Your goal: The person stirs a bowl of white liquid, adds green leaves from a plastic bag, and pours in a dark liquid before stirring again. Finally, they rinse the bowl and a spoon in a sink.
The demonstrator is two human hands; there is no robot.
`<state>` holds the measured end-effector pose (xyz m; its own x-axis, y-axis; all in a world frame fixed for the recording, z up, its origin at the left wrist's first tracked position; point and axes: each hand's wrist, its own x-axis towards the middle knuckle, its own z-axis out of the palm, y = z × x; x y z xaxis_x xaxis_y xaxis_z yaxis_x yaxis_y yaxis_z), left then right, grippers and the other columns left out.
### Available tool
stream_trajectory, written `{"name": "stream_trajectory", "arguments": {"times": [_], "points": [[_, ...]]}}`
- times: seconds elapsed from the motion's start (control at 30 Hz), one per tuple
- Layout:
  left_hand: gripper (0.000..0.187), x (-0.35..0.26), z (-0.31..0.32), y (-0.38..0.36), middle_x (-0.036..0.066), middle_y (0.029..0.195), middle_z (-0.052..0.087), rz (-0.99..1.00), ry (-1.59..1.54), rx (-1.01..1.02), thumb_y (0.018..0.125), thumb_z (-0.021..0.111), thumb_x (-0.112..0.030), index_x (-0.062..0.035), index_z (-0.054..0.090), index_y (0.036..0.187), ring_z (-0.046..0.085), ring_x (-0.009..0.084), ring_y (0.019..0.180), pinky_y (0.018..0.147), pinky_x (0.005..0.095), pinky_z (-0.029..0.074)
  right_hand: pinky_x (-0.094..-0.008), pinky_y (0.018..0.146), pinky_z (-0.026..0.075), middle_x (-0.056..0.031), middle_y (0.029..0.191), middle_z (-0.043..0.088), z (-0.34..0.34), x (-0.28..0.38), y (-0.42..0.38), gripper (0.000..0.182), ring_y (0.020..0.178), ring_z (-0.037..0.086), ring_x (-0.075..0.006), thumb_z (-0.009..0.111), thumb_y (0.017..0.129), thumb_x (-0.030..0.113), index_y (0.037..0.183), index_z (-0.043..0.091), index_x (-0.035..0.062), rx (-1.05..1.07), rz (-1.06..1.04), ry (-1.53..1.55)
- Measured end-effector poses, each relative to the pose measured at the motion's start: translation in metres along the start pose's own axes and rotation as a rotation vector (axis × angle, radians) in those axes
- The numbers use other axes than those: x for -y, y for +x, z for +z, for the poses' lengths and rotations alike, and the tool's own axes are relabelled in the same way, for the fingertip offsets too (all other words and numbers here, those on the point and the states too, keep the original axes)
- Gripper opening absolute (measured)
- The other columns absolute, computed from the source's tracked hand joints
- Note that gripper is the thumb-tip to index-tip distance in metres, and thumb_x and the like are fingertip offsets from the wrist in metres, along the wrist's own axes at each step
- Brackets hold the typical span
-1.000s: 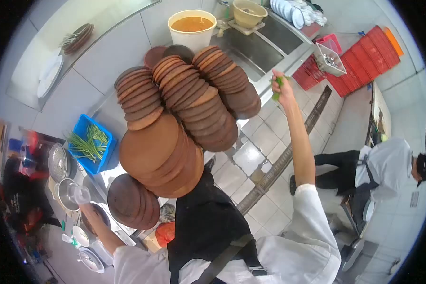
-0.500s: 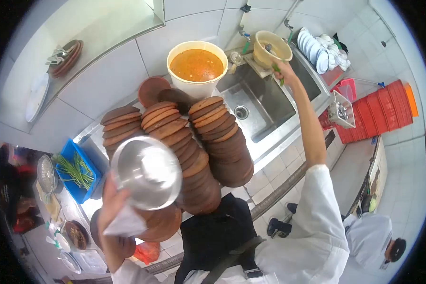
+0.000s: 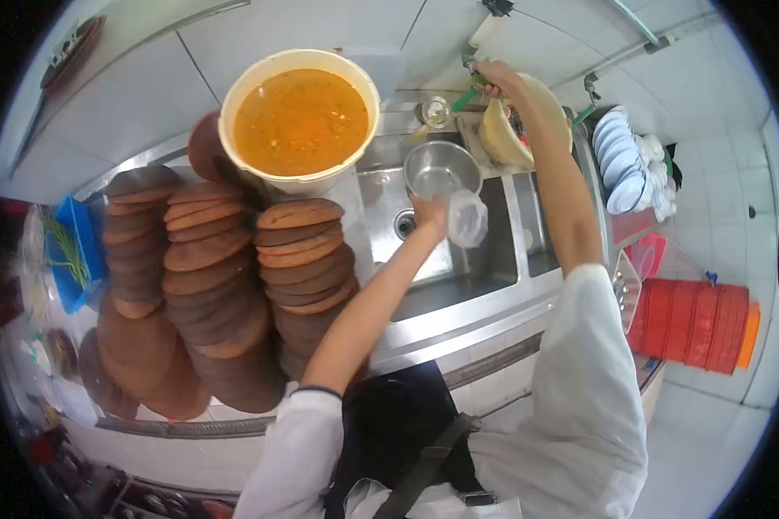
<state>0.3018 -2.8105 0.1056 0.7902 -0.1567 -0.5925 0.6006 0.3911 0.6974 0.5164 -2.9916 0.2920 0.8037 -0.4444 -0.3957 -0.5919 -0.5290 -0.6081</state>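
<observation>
Over the left sink basin [image 3: 454, 281], my left hand [image 3: 431, 216] grips a round metal bowl [image 3: 441, 166]. A translucent plastic piece [image 3: 468, 218] is held against its other side; its exact shape is blurred. My right hand [image 3: 499, 80] reaches to the wall tap [image 3: 470, 62], fingers closed at its top, above a green spout [image 3: 465, 99]. Below my right forearm stands a cream tub [image 3: 504, 134] with things inside that are partly hidden. A small glass jar [image 3: 435, 112] sits on the sink's back ledge.
A large white bucket of orange liquid [image 3: 301, 121] stands left of the basin. Stacks of brown clay dishes [image 3: 216, 285] fill the counter. White plates [image 3: 619, 160] lean at the right, above red crates [image 3: 688, 324]. A blue bin of greens [image 3: 74, 255] is far left.
My left hand has carried the metal bowl right, from above the clay dishes to the sink. My right hand has moved from the tub's edge to the tap. The view has shifted right.
</observation>
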Motion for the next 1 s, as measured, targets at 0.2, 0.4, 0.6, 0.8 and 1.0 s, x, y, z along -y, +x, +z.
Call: {"name": "stream_trajectory", "arguments": {"times": [0.2, 0.4, 0.6, 0.8, 1.0], "points": [[0.082, -0.018, 0.048, 0.062, 0.024, 0.145, 0.038, 0.097, 0.097, -0.104, 0.08, 0.054, -0.006, -0.0098, 0.013, 0.151, 0.044, 0.036, 0.131, 0.108, 0.039, 0.036, -0.0399, 0.055, 0.051, -0.0181, 0.07, 0.063, -0.023, -0.001, -0.004, 0.032, 0.061, 0.063, -0.031, 0.066, 0.079, 0.03, 0.077, 0.061, -0.0017, 0.039, -0.571, -0.846], [0.084, -0.039, 0.056, 0.072, 0.02, 0.148, 0.037, 0.162, 0.168, -0.069, 0.082, 0.054, -0.007, -0.0141, 0.011, 0.153, 0.041, 0.0342, 0.133, 0.11, 0.0369, 0.033, -0.0478, 0.077, 0.052, -0.0247, 0.086, 0.066, -0.033, -0.001, 0.017, 0.03, 0.084, 0.064, -0.042, 0.063, 0.081, 0.024, 0.082, 0.063, -0.0059, 0.079, -0.934, -1.138], [0.084, -0.05, 0.066, 0.058, 0.017, 0.149, 0.036, 0.218, 0.243, -0.175, 0.082, 0.055, -0.005, -0.017, 0.012, 0.153, 0.044, 0.0318, 0.131, 0.108, 0.0354, 0.036, -0.0465, 0.073, 0.054, -0.025, 0.084, 0.067, -0.031, 0.007, 0.003, 0.028, 0.081, 0.066, -0.0403, 0.067, 0.077, 0.023, 0.085, 0.066, -0.0045, 0.142, -0.896, -1.153], [0.082, -0.051, 0.069, 0.054, 0.017, 0.147, 0.038, 0.218, 0.205, -0.235, 0.081, 0.053, 0.0, -0.0164, 0.016, 0.153, 0.045, 0.0304, 0.13, 0.107, 0.0357, 0.037, -0.047, 0.076, 0.052, -0.0266, 0.085, 0.066, -0.036, 0.007, 0.007, 0.036, 0.082, 0.065, -0.0416, 0.064, 0.083, 0.031, 0.085, 0.065, -0.0053, 0.18, -0.894, -1.119], [0.083, -0.046, 0.059, 0.062, 0.016, 0.144, 0.041, 0.244, 0.07, -0.131, 0.08, 0.05, 0.005, -0.016, 0.016, 0.152, 0.047, 0.0281, 0.127, 0.105, 0.0343, 0.039, -0.048, 0.078, 0.048, -0.0277, 0.086, 0.064, -0.036, 0.002, 0.013, 0.048, 0.084, 0.063, -0.0425, 0.056, 0.09, 0.039, 0.085, 0.06, -0.0077, 0.173, -0.856, -0.93]]}}
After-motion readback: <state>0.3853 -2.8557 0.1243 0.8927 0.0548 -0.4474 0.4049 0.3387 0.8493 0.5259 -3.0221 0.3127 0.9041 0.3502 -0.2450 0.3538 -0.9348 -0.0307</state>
